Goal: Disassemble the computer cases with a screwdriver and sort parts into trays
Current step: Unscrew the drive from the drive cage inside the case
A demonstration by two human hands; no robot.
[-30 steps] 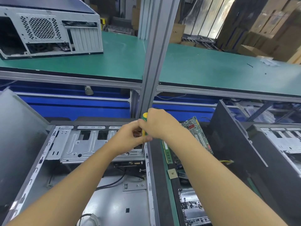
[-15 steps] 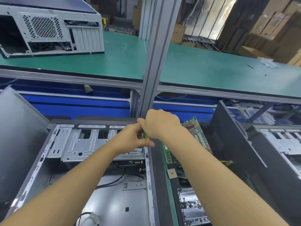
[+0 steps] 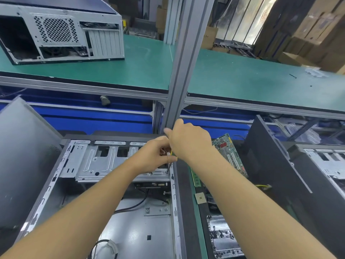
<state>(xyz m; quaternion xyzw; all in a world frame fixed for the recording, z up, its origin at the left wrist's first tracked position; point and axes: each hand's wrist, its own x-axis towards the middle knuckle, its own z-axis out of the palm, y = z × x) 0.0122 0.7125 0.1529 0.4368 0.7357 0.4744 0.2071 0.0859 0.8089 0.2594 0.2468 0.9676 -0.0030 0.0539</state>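
Grey steel computer case [image 3: 130, 230] lies open on its side on the lower worktop, directly beneath the camera. A yellow-and-green-handled screwdriver [image 3: 169, 153] stands nearly upright over the right end of the case's silver perforated drive cage [image 3: 104, 165], its tip at a screw by the case's right edge. The right hand [image 3: 188, 141] covers the handle from above, its grip wrapped closed around it. The left hand [image 3: 153, 157] meets it from the left, its grip curled narrow about the shaft just beneath. To the right, beside a black case [image 3: 270, 165], are a green circuit board [image 3: 227, 152] and a silver metal tray of small dark screws [image 3: 222, 238]. A second grey case [image 3: 61, 34] sits on the green upper worktop [image 3: 242, 75].
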